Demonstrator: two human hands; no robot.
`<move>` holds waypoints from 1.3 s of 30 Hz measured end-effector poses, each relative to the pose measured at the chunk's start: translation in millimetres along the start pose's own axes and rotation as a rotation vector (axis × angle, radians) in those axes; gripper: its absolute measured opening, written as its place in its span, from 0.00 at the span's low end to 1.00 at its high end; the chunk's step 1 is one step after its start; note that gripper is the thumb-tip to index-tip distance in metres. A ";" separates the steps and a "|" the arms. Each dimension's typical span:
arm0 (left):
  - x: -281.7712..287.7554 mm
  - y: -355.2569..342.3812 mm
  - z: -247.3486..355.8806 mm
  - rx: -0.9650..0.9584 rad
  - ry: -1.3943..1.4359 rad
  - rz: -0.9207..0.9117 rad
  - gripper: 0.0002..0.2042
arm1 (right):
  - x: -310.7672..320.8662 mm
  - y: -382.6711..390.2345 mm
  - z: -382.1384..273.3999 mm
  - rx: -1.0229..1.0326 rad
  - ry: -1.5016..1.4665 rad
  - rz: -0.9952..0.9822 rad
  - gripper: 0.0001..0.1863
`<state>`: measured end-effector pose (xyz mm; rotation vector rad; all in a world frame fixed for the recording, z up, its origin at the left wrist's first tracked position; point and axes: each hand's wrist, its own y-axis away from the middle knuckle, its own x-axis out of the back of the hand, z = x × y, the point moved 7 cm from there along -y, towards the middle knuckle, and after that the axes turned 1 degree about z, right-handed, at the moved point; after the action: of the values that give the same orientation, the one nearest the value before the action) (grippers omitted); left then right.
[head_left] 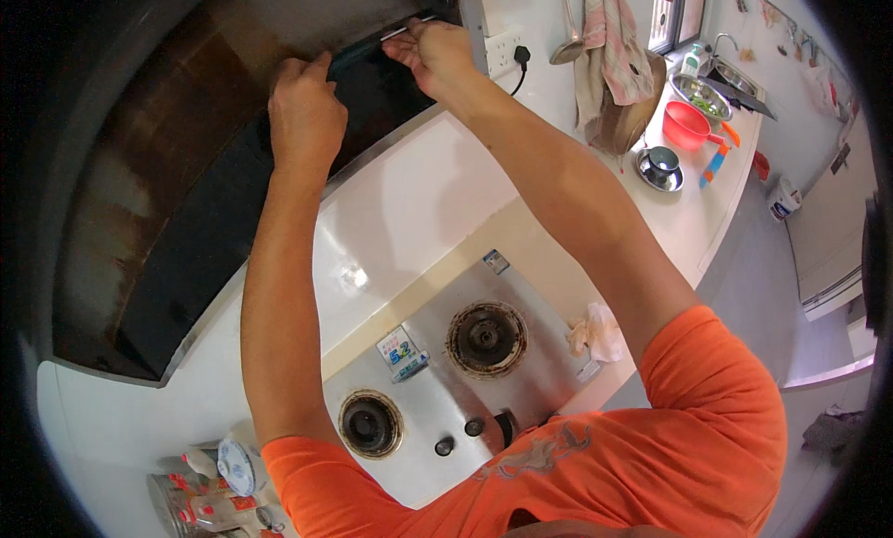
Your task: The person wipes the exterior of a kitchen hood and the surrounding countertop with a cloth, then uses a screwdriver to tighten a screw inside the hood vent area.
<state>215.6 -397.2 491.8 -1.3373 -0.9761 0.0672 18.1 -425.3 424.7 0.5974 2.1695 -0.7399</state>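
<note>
Both my arms reach up to a dark, stained range hood at the upper left. My left hand is closed on the edge of the hood's dark panel, and its fingertips are partly hidden. Farther right, beside the hood's metal rim, my right hand has its fingers pinched around a thin, light-coloured rod. The rod lies close to the hood's dark surface; its exact kind is too small to tell.
Below stands a steel gas stove with two burners. A plugged wall socket is right of the hood. Towels and a ladle hang nearby. A red basin stands on the right counter; bottles crowd the lower left.
</note>
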 end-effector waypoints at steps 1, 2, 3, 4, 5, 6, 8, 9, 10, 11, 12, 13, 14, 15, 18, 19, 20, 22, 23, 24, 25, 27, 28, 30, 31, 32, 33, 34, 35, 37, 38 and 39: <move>-1.8 0.4 -1.7 0.007 0.000 -0.003 0.17 | -0.7 0.7 -0.2 0.005 0.014 -0.009 0.09; -3.2 1.4 -3.3 0.015 0.000 -0.006 0.17 | -1.5 1.6 -0.2 0.010 0.028 -0.019 0.09; -3.8 2.8 -3.3 0.005 0.000 0.016 0.17 | -0.9 1.9 0.1 0.005 0.021 -0.007 0.09; -4.4 4.8 -3.0 -0.005 0.000 0.039 0.17 | -0.3 2.4 0.6 -0.001 0.015 0.004 0.09; -4.0 6.2 -3.9 -0.015 -0.001 0.061 0.17 | -0.3 2.8 1.5 -0.008 0.008 0.015 0.09; -4.0 6.3 -4.4 -0.023 0.006 0.064 0.17 | 0.3 2.2 1.9 -0.006 0.018 0.006 0.09; -3.1 7.2 -5.7 -0.039 0.017 0.071 0.16 | -0.5 0.9 4.0 -0.005 0.036 -0.012 0.09; -4.7 7.8 -4.9 -0.038 0.033 0.071 0.16 | 1.8 -2.3 3.5 0.003 0.023 -0.009 0.08; -6.2 9.8 -3.4 -0.037 0.048 0.072 0.16 | 4.3 -5.0 3.3 0.012 0.010 -0.007 0.07; -7.7 10.1 -2.1 -0.037 0.065 0.072 0.16 | 6.6 -8.3 2.2 0.020 -0.002 -0.005 0.06; -7.7 10.6 -2.9 -0.032 0.058 0.065 0.16 | 5.4 -7.8 3.2 0.020 0.002 -0.009 0.06; -7.8 10.6 -3.5 -0.027 0.052 0.059 0.16 | 5.0 -7.0 3.7 0.021 0.006 -0.013 0.06; -8.1 10.8 -3.8 -0.023 0.046 0.052 0.16 | 4.7 -6.4 3.9 0.022 0.010 -0.016 0.06; -7.8 11.4 -3.7 -0.028 0.047 0.066 0.16 | 4.5 -5.3 3.7 0.022 0.009 -0.007 0.06; -6.6 11.6 -3.8 -0.043 0.043 0.096 0.16 | 2.9 -3.3 3.5 0.020 0.002 0.002 0.07; -5.4 11.5 -4.4 -0.048 0.036 0.098 0.16 | 1.6 -2.9 4.1 0.018 -0.002 -0.006 0.07; -4.3 11.3 -5.0 -0.053 0.028 0.099 0.16 | 0.2 -2.7 4.5 0.016 -0.007 -0.014 0.07; -6.6 11.1 -5.4 -0.047 0.027 0.110 0.17 | 1.2 -3.7 2.4 0.035 -0.001 -0.012 0.07; -7.6 10.6 -6.0 -0.044 0.025 0.115 0.18 | 1.5 -4.2 1.5 0.044 0.001 -0.012 0.07; -9.2 10.8 -6.8 -0.041 0.031 0.113 0.18 | 1.8 -3.1 0.8 0.043 -0.001 -0.018 0.07; -10.5 11.0 -8.0 -0.038 0.038 0.112 0.19 | 1.8 -2.2 0.1 0.043 -0.003 -0.024 0.07; -11.1 11.8 -10.2 -0.040 0.027 0.122 0.20 | -1.2 -0.4 0.7 0.035 -0.029 -0.022 0.06; -10.6 11.9 -11.0 -0.045 0.010 0.133 0.20 | -2.9 0.9 1.1 0.028 -0.051 -0.014 0.06; -9.8 13.2 -9.5 -0.065 -0.025 0.160 0.21 | -1.5 -1.0 1.5 0.024 -0.055 0.003 0.06; -9.7 14.1 -7.0 -0.081 -0.044 0.176 0.22 | 2.4 -3.8 1.2 0.027 -0.035 0.012 0.06; -9.6 14.5 -4.7 -0.096 -0.063 0.193 0.22 | 5.9 -7.1 0.9 0.031 -0.015 0.022 0.06; -10.5 15.0 -6.2 -0.106 -0.054 0.192 0.23 | 4.1 -6.1 1.7 0.029 -0.014 0.009 0.07; -11.2 15.2 -8.1 -0.115 -0.046 0.190 0.23 | 3.4 -4.3 2.7 0.028 -0.012 -0.003 0.07; -12.1 15.3 -9.7 -0.125 -0.036 0.189 0.24 | 2.6 -2.7 3.4 0.027 -0.010 -0.015 0.07; -11.1 15.6 -9.2 -0.103 -0.034 0.192 0.23 | 2.5 -3.3 4.2 0.031 -0.041 -0.024 0.08; -10.4 16.4 -8.9 -0.092 -0.032 0.193 0.23 | 2.4 -3.7 4.2 0.033 -0.056 -0.028 0.08; -10.4 17.7 -7.5 -0.100 -0.038 0.178 0.21 | 3.4 -4.0 4.0 0.027 -0.054 -0.037 0.08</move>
<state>222.2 -403.6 472.0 -1.5173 -0.9000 0.1814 15.5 -430.2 421.1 0.5462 2.1291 -0.7969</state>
